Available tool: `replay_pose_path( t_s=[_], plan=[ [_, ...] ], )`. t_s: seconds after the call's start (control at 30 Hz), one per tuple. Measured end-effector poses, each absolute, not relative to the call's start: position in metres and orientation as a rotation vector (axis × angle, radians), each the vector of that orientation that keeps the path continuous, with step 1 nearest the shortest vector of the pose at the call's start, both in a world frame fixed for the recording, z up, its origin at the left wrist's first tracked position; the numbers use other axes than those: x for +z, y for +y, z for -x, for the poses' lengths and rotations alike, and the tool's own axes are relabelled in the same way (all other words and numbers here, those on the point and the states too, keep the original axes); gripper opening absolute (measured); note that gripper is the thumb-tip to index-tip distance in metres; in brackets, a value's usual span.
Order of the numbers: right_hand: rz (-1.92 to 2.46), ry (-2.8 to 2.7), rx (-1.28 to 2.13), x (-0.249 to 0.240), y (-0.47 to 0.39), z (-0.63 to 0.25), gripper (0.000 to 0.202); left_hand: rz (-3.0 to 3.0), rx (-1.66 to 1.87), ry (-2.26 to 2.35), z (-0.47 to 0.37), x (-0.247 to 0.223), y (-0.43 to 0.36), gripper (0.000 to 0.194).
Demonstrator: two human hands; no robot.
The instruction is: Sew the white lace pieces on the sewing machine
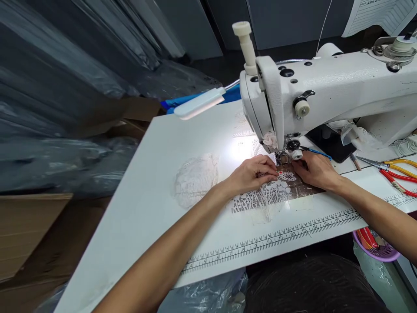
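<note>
A white sewing machine [325,91] stands on a white table. My left hand [253,173] is just left of its presser foot, thumb and fingers pinched at the upper edge of white lace [260,198]. What sits between those fingertips is too small to name. On the foot's right side, my right hand [314,169] has bent fingers near the needle area; the fingertips are partly hidden. A blue-handled tool [317,152] shows by that hand. A leaf-shaped lace piece [287,176] lies between the hands, over a brown plate.
Round lace pieces [197,180] lie at the left. A lit lamp [200,103] hangs above. Right of the machine are a dark phone [332,143], yellow-handled scissors [400,164] and a red-handled tool [395,182]. A purple basket [384,256] sits below the table edge.
</note>
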State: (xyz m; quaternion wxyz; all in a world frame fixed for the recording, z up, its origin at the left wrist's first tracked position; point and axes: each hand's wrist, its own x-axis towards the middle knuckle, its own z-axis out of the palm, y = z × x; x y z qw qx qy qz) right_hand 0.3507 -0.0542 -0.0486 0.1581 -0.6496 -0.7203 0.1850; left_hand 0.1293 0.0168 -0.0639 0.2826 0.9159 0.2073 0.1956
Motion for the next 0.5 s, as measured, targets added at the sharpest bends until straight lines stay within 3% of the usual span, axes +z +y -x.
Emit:
replay_pose_path(
  t_s=[0.3,0.5],
  plan=[
    [1.365,-2.254,0.598,-0.048,-0.070,-0.338,0.034,-2.626,0.393,0.689,-0.131,-0.045,-0.006,0.028],
    [1.312,-2.264,0.852,-0.046,-0.075,-0.330,0.023,-2.511,0.398,0.774,-0.119,-0.029,-0.019,0.028]
  ],
)
